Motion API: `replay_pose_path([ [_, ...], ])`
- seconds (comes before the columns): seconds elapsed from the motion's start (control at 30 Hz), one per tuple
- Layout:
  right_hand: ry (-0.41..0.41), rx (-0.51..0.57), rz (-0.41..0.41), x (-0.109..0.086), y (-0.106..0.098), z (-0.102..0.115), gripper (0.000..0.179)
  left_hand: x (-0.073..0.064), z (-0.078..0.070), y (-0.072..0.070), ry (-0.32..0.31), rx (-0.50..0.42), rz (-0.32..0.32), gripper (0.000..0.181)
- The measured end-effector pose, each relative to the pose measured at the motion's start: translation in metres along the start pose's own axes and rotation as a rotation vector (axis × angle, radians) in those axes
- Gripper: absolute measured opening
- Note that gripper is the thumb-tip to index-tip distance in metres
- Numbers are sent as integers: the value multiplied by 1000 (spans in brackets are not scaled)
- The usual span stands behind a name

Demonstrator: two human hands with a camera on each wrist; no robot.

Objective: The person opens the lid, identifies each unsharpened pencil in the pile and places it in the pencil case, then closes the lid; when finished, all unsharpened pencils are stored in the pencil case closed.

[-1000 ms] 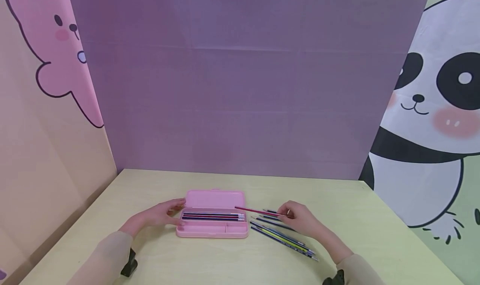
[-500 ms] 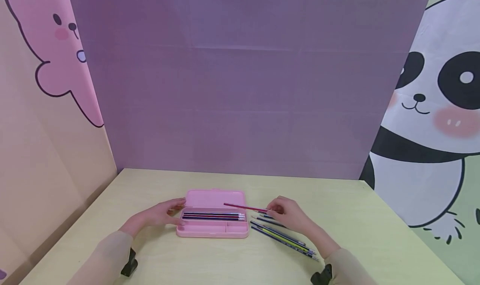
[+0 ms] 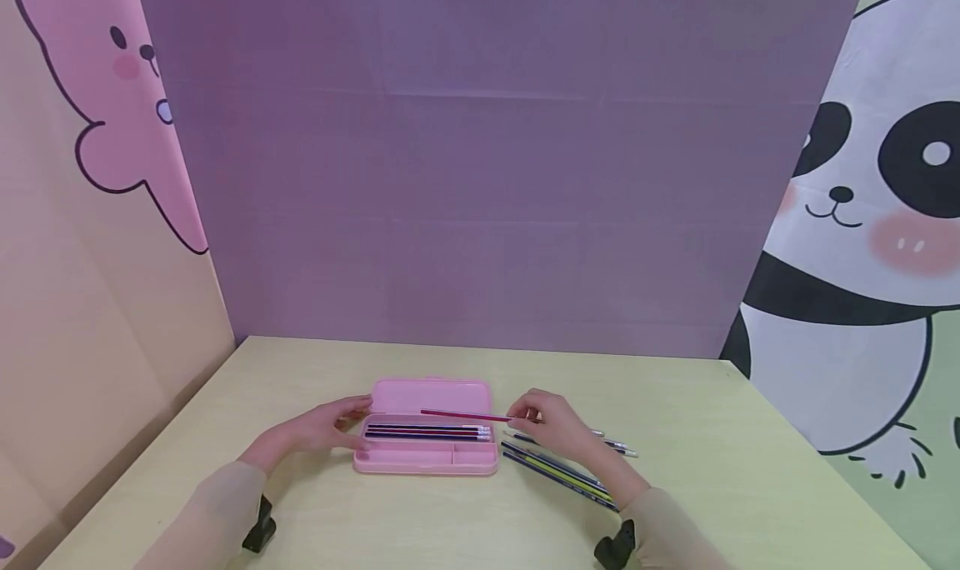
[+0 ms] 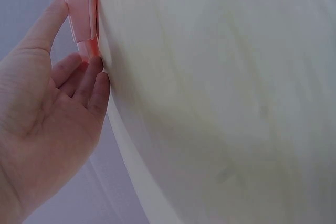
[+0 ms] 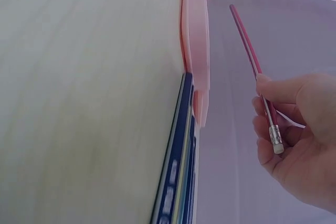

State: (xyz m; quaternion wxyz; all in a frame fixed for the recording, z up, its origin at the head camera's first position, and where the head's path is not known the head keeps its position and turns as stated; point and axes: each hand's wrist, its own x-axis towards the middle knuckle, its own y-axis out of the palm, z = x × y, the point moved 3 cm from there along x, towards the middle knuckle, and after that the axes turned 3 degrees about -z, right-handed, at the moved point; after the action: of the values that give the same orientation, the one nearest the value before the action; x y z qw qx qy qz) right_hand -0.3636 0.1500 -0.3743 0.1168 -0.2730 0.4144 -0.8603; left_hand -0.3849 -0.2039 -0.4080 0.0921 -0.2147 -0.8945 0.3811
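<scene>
A pink pencil case (image 3: pixel 425 459) lies open on the table, its lid (image 3: pixel 431 396) folded back. Several dark striped pencils (image 3: pixel 426 432) lie side by side in its long compartment. At the case's left end rests my left hand (image 3: pixel 322 428); in the left wrist view its thumb lies straight along the case's side, with relaxed fingers near the lid. My right hand (image 3: pixel 553 424) pinches a red pencil (image 3: pixel 465 416) between thumb and fingers, close to its white eraser end (image 5: pixel 276 142). That pencil hangs nearly level above the case, its far end pointing left.
Right of the case, several dark and yellow-green pencils (image 3: pixel 558 474) lie slanted on the table (image 3: pixel 420 524). More pencils (image 3: pixel 618 447) lie partly hidden behind my right hand. A purple panel (image 3: pixel 480 178) stands along the table's back edge.
My right hand has moved left with the red pencil, bringing it from the case's right edge to above the case. My left hand and the case have stayed in place.
</scene>
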Motion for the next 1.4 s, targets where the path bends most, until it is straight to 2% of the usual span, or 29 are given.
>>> replay_pose_path([
  [0.27,-18,4,17,7,11,10,6,0,3,-1,-5,-2,-7,87],
  [0.5,-97,-2,36,14,18,18,7,0,2,0,1,0,-3,86],
  [0.6,-107,15,61,16,22,21,7,0,2,0,1,1,1,85],
  [0.8,-95,32,110,20,28,26,10,0,2,1,-11,4,-5,86],
  [1.4,-56,27,168,34,48,24,10,-1,0,-1,-23,9,-8,87],
])
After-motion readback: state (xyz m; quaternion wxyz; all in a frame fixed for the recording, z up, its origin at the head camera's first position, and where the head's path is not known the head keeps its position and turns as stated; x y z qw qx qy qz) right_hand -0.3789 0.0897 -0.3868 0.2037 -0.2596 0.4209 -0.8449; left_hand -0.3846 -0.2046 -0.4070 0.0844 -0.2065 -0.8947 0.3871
